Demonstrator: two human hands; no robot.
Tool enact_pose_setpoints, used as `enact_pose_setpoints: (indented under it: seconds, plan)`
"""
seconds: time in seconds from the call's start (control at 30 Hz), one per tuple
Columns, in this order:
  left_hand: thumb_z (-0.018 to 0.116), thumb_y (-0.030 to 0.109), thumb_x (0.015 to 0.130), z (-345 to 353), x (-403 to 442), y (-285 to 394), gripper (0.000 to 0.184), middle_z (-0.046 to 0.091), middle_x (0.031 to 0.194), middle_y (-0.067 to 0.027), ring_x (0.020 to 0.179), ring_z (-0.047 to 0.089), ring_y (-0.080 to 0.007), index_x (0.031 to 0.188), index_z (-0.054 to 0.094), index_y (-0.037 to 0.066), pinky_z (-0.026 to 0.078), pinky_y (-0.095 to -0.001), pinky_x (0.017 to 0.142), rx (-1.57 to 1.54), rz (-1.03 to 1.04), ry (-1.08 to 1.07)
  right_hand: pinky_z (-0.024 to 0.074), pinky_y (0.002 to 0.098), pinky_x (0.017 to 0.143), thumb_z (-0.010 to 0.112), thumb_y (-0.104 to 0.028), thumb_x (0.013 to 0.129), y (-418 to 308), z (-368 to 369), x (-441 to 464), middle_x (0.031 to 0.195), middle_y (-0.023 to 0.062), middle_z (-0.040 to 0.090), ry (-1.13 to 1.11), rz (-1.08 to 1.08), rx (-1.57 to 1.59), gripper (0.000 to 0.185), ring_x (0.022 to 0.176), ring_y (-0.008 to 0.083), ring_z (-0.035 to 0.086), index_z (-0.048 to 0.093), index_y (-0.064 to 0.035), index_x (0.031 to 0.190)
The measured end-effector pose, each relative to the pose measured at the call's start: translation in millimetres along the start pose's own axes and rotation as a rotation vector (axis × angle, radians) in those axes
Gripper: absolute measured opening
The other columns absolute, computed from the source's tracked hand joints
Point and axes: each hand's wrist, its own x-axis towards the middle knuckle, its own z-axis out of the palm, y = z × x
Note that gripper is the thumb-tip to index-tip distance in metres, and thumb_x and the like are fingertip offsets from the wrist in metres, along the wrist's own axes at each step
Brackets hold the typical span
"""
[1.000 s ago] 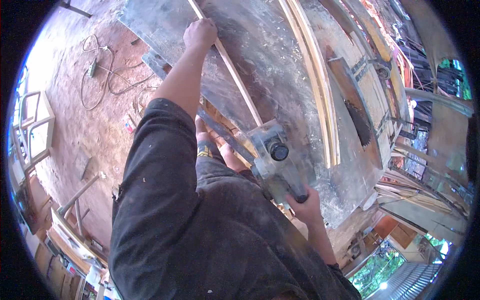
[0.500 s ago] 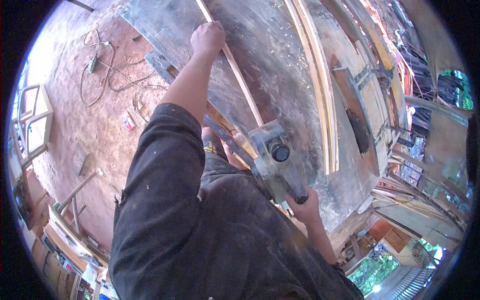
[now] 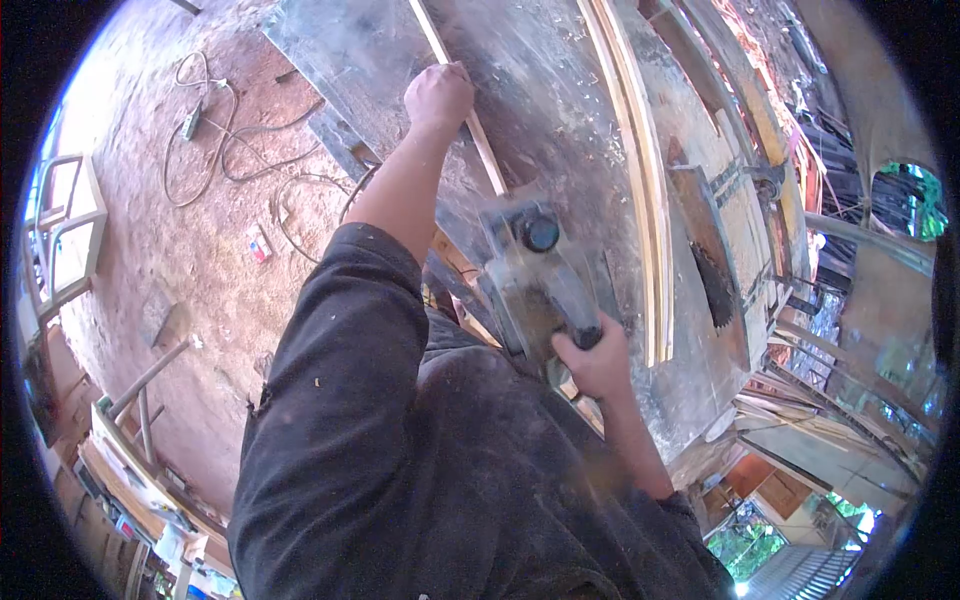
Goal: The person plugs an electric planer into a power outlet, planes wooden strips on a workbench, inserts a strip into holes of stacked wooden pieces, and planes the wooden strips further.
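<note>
My left hand (image 3: 440,97) is closed around a thin wooden strip (image 3: 486,152) lying on the dusty workbench (image 3: 545,120). Against the strip's near end sits a grey electric planer (image 3: 520,265) with a round front knob, slightly blurred. My right hand (image 3: 600,362) wraps around its rear handle. The planer's body covers the part of the strip beneath it.
Several long wooden strips (image 3: 645,190) lie on the bench to the right. Beyond them is a toothed circular saw blade (image 3: 712,280) beside a board. A cable (image 3: 225,140) is looped on the dirt floor at left, near a small red-and-white packet (image 3: 259,244).
The planer has moved forward along the strip, away from my body, with my right hand on it. My left hand keeps its hold on the strip. The view has shifted slightly.
</note>
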Motion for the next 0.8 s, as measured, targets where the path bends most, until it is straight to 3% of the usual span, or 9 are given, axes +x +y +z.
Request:
enact_pose_setpoints:
  seconds: [0.2,0.3,0.4,0.43,0.63,0.67,0.73,0.8]
  plan:
    - [0.041,0.031,0.095,2.0,4.2,-0.1,0.043,0.071,0.093,-0.0178,0.09,0.068,-0.0348,0.085,0.072,0.003,0.054,-0.0431,0.083,-0.002,-0.041,-0.002,0.051,0.031,0.074,0.073,-0.017,0.071,-83.5,13.0,61.4,0.083,0.0091,0.07,-0.033,-0.054,-0.014,0.034,0.076,0.016,0.065,0.068,0.0026,0.099]
    - [0.042,0.039,0.095,-1.0,7.2,-4.6,0.049,0.069,0.086,-0.0225,0.086,0.068,-0.0391,0.081,0.072,0.003,0.053,-0.0473,0.082,-0.017,0.021,-0.064,0.0515,0.0331,0.072,0.073,-0.022,0.068,-114.8,14.0,74.2,0.078,0.0102,0.07,0.005,-0.039,-0.019,0.031,0.073,0.0202,0.067,0.069,0.0006,0.089]
    - [0.042,0.038,0.095,-6.5,8.2,-2.9,0.048,0.069,0.087,-0.0226,0.085,0.067,-0.0404,0.083,0.072,0.002,0.053,-0.0479,0.082,-0.027,0.024,-0.06,0.0517,0.034,0.073,0.073,-0.024,0.067,-119.3,12.9,72.6,0.079,0.0116,0.07,-0.048,-0.029,-0.069,0.032,0.074,0.0207,0.068,0.069,-0.0003,0.088]
    - [0.044,0.038,0.094,-9.2,10.3,-3.5,0.047,0.069,0.087,-0.0225,0.084,0.068,-0.0408,0.086,0.072,0.002,0.054,-0.0483,0.081,-0.036,0.012,-0.083,0.0514,0.0376,0.074,0.071,-0.022,0.068,-123.6,12.1,70.0,0.081,0.0167,0.069,-0.071,-0.014,-0.076,0.035,0.078,0.0278,0.069,0.068,0.0004,0.095]
    - [0.046,0.04,0.093,-19.6,126.1,-26.2,0.043,0.07,0.088,-0.0195,0.084,0.069,-0.0356,0.091,0.073,0.006,0.055,-0.0442,0.076,-0.047,-0.06,0.108,0.052,0.0396,0.075,0.072,-0.028,0.068,-86.0,24.7,79.9,0.081,0.0176,0.069,-0.053,0.02,-0.065,0.039,0.078,0.0313,0.069,0.069,-0.002,0.098]
    - [0.049,0.038,0.092,-28.5,151.2,-31.3,0.039,0.071,0.092,-0.0174,0.087,0.069,-0.0347,0.093,0.072,0.007,0.055,-0.0444,0.077,-0.039,-0.044,-0.014,0.052,0.04,0.075,0.072,-0.029,0.068,-82.5,26.5,80.0,0.081,0.0175,0.069,-0.06,0.035,-0.014,0.04,0.077,0.0323,0.069,0.069,-0.002,0.098]
    - [0.052,0.035,0.091,-18.3,187.9,-41.4,0.035,0.071,0.095,-0.0155,0.091,0.069,-0.0332,0.095,0.073,0.008,0.054,-0.044,0.081,-0.012,-0.081,0.012,0.0519,0.0396,0.075,0.071,-0.027,0.07,-96.4,23.6,76.9,0.079,0.0176,0.069,-0.045,0.06,-0.122,0.038,0.077,0.031,0.069,0.068,-0.0006,0.097]
    - [0.051,0.034,0.09,-23.9,193.4,-40.9,0.034,0.071,0.096,-0.0149,0.094,0.068,-0.0321,0.097,0.073,0.009,0.053,-0.0433,0.085,0.093,0.026,0.012,0.0518,0.0384,0.074,0.07,-0.024,0.072,-102.5,23.7,72.8,0.079,0.0182,0.068,-0.09,0.039,-0.033,0.036,0.075,0.0286,0.068,0.067,0.001,0.097]
